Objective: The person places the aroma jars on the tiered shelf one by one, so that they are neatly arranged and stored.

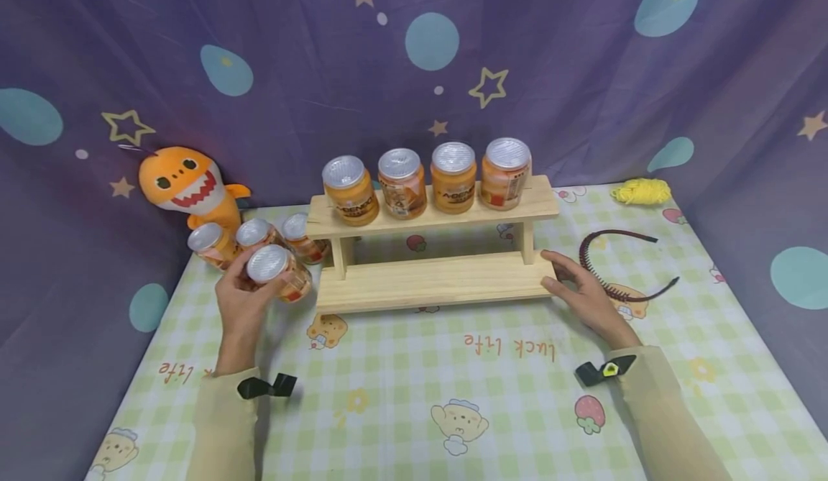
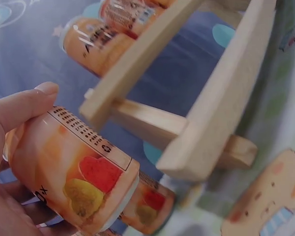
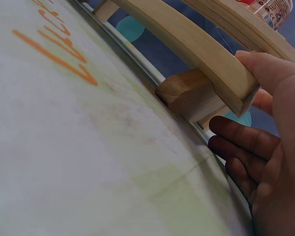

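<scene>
L hand (image 1: pixel 242 301) fingers curled round glossy orange jar w/ silver foil lid (image 1: pixel 279 272), just left of pale wood 2-tier rack (image 1: pixel 433 280); 3 more jars (image 1: pixel 254 235) behind fingers. R hand (image 1: pixel 585 295) fingers relaxed, touching rack's lower end; toothed hairband (image 1: pixel 621 265) beside, on checked worktop (image 1: pixel 414 387)

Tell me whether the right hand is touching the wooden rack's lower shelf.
Touching. The right wrist view shows the right hand with its thumb pressed against the end of the lower shelf; the head view agrees.
</scene>
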The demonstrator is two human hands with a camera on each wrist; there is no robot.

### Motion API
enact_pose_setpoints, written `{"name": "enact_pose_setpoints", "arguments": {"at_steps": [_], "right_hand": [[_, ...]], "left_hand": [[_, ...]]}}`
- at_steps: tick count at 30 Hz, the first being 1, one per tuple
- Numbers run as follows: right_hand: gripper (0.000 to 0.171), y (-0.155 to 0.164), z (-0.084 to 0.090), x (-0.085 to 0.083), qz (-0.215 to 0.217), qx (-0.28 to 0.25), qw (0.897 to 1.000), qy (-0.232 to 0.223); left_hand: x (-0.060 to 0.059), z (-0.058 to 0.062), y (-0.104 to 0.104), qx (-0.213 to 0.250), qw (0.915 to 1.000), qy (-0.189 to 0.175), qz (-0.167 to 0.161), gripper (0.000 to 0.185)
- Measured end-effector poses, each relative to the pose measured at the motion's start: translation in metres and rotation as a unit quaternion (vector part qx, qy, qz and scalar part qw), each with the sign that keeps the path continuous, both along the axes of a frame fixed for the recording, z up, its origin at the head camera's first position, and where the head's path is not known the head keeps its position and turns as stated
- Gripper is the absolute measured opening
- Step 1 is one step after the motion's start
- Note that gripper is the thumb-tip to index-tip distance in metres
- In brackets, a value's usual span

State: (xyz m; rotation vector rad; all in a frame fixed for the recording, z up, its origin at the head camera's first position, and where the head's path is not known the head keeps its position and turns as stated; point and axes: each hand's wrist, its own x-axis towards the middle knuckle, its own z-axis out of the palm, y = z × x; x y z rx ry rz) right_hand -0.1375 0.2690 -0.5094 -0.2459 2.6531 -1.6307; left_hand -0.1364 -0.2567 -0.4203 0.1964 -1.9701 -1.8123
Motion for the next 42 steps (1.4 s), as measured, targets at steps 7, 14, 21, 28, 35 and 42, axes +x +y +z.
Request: {"name": "enact_pose_setpoints", "arguments": {"at_steps": [7, 14, 21, 28, 35, 42], "right_hand": [[0.052, 0.000, -0.001, 0.000, 0.000, -0.001, 1.000, 0.002], [0.052, 0.000, -0.001, 0.000, -0.001, 0.002, 1.000, 0.004], [0.052, 0.000, 0.000, 0.000, 0.000, -0.002, 1.000, -0.004], [0.053, -0.001, 0.003, 0.000, 0.004, -0.005, 1.000, -0.005], [0.053, -0.001, 0.003, 0.001, 0.005, -0.006, 1.000, -0.006], [0.053, -0.001, 0.003, 0.001, 0.004, -0.004, 1.000, -0.008]], "left_hand": [[0.005, 0.014, 0.006, -0.014, 0.9997, -0.014, 0.013, 0.061], [0.010, 0.026, 0.016, -0.009, 0.9999, -0.006, 0.013, 0.061], [0.013, 0.039, 0.028, -0.005, 0.9992, 0.033, -0.019, 0.061], [0.016, 0.048, 0.040, -0.008, 0.9971, 0.061, -0.044, 0.060], [0.018, 0.056, 0.054, -0.012, 0.9973, 0.047, -0.056, 0.063], [0.017, 0.061, 0.068, -0.023, 0.9953, 0.049, -0.081, 0.062]]}}
